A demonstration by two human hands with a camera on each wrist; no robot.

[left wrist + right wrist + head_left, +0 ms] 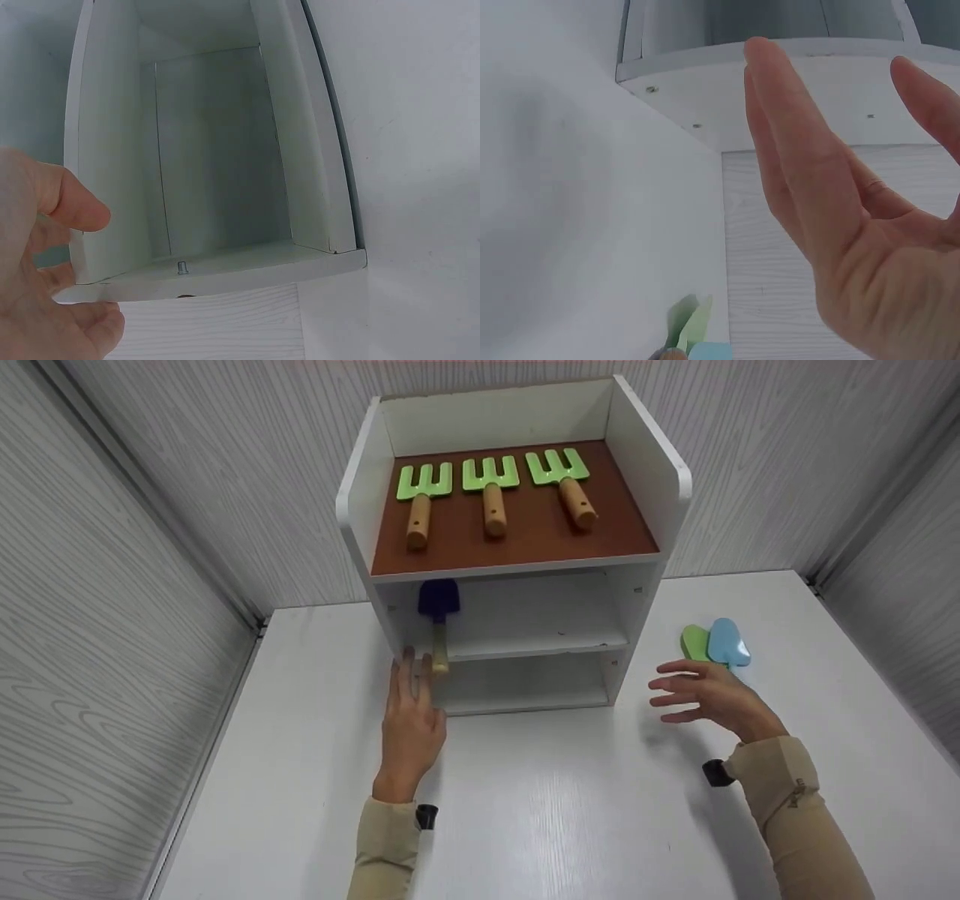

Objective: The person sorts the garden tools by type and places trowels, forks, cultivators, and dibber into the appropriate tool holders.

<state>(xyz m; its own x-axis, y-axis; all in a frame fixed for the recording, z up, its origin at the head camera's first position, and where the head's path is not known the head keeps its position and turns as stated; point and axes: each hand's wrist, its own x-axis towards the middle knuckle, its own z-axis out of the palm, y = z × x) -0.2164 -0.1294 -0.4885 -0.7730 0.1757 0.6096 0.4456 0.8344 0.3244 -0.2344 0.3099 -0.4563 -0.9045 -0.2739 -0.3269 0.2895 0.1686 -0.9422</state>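
Observation:
My left hand (413, 733) is at the lower left front of the white shelf unit (517, 712), fingers stretched forward. In the left wrist view its fingers (96, 324) straddle the front edge of the unit's side panel. Close to those fingertips is the wooden handle of a dark blue toy shovel (439, 598), which lies on the middle shelf with its handle jutting past the front edge. My right hand (716, 699) hovers over the table to the right of the unit, fingers spread and holding nothing. Just beyond it lie a light blue shovel (726, 641) and a green shovel (694, 640), handles hidden.
Three green toy forks (490, 474) with wooden handles lie in a row on the brown top shelf (517, 556). Under the middle shelf is a lower compartment (525, 684). Grey wood-grained walls (135, 510) enclose the white table (540, 825) at the back and sides.

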